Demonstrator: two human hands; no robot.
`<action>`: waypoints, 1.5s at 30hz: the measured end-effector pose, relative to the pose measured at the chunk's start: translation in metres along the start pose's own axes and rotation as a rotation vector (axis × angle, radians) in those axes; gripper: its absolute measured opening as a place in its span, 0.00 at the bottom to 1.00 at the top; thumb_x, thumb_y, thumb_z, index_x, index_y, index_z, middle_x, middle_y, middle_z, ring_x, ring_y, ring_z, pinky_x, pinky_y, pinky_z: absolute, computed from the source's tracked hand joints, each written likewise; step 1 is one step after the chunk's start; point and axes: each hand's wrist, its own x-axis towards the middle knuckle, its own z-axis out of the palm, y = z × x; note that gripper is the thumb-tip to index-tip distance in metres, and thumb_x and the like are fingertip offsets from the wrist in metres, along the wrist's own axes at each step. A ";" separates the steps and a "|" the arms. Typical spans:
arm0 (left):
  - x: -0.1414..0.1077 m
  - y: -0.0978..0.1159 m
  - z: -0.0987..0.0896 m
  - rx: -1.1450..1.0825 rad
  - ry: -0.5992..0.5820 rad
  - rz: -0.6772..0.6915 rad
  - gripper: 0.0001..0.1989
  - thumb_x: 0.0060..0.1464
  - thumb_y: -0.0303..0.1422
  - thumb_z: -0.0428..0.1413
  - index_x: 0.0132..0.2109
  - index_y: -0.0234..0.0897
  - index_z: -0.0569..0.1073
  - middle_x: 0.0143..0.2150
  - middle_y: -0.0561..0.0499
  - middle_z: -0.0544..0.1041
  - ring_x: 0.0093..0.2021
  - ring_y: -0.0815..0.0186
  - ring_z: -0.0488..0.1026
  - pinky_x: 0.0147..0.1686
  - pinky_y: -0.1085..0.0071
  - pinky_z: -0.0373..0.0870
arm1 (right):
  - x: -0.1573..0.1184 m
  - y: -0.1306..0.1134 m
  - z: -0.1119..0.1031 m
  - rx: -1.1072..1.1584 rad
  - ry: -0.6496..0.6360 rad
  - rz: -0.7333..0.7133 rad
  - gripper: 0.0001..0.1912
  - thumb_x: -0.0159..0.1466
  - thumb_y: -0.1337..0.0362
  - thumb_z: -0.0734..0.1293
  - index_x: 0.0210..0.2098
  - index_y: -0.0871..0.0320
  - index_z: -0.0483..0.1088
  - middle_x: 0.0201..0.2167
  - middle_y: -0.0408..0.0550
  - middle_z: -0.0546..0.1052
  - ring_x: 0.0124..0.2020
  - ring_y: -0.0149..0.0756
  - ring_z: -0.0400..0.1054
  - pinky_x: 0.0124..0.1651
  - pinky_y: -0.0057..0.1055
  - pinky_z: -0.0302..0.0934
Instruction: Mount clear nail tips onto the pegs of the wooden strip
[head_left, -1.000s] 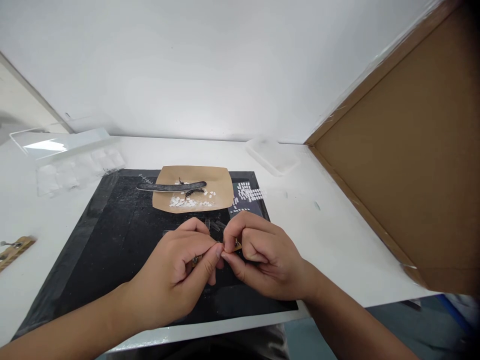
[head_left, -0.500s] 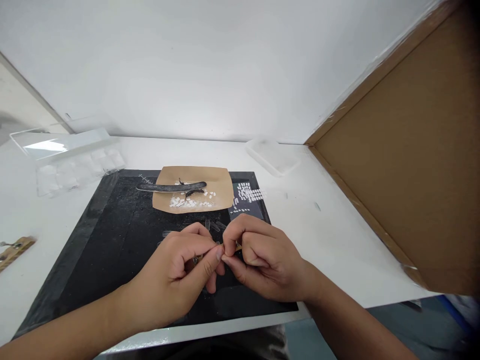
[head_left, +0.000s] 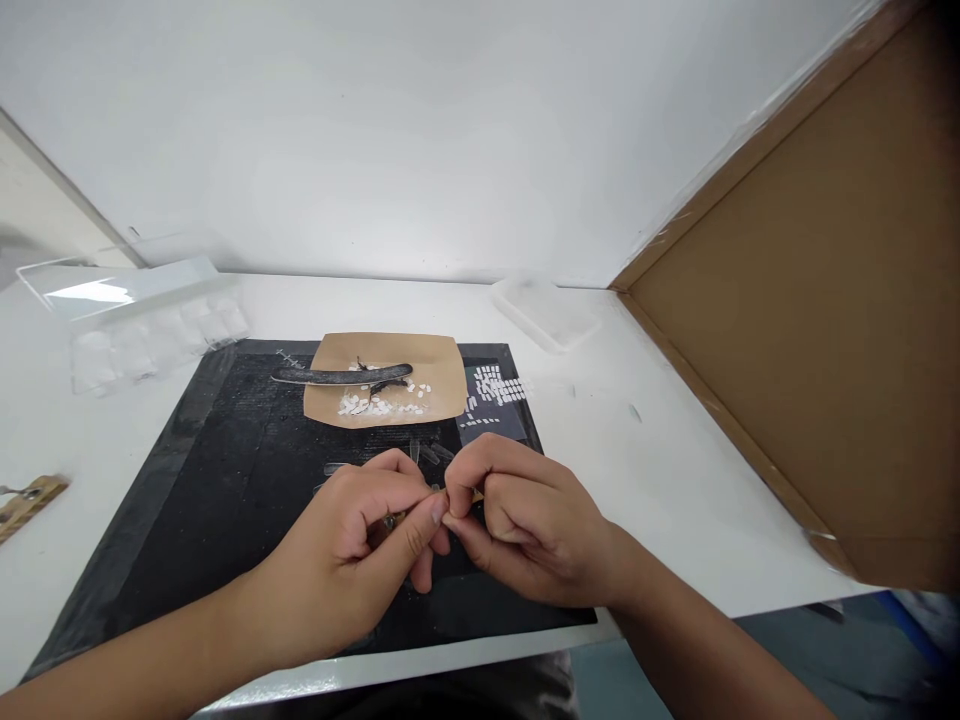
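My left hand [head_left: 367, 550] and my right hand [head_left: 532, 520] meet fingertip to fingertip over the black mat [head_left: 217, 520]. Both are closed in a pinch, and what lies between the fingertips is too small to make out. Partly hidden behind the fingers is a small wooden piece with a bit of metal. Beyond the hands, a brown paper sheet [head_left: 439, 360] carries white chips [head_left: 382, 407] and a dark curved nail file [head_left: 345, 376]. Several clear slivers [head_left: 427, 453] lie on the mat just past my fingers.
Rows of small white pieces [head_left: 502, 388] sit at the mat's right corner. A translucent tray [head_left: 547, 315] stands behind them. At the left are a clear compartment box [head_left: 157, 335] and a wooden clip [head_left: 30, 505]. A cardboard panel [head_left: 795, 320] rises at the right.
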 end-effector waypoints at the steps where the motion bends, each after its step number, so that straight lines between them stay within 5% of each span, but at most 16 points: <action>1: 0.000 0.000 0.000 -0.003 -0.001 -0.003 0.25 0.74 0.37 0.50 0.27 0.38 0.77 0.27 0.52 0.80 0.39 0.66 0.75 0.39 0.72 0.70 | 0.000 0.000 0.000 -0.001 0.000 -0.006 0.23 0.69 0.76 0.67 0.29 0.54 0.48 0.38 0.47 0.72 0.35 0.28 0.65 0.36 0.25 0.64; 22: 0.001 0.001 0.000 -0.170 -0.038 -0.055 0.22 0.74 0.40 0.51 0.32 0.39 0.78 0.23 0.53 0.80 0.38 0.65 0.74 0.41 0.71 0.69 | -0.001 0.003 0.004 -0.051 0.036 -0.072 0.22 0.67 0.79 0.66 0.29 0.54 0.50 0.37 0.46 0.72 0.36 0.29 0.66 0.37 0.27 0.65; 45: -0.001 0.004 -0.001 -0.079 -0.030 -0.047 0.25 0.73 0.41 0.50 0.28 0.38 0.76 0.23 0.50 0.79 0.38 0.62 0.73 0.38 0.69 0.69 | -0.001 0.001 0.003 0.038 0.055 -0.013 0.23 0.68 0.77 0.68 0.30 0.54 0.50 0.40 0.47 0.73 0.37 0.29 0.67 0.37 0.27 0.65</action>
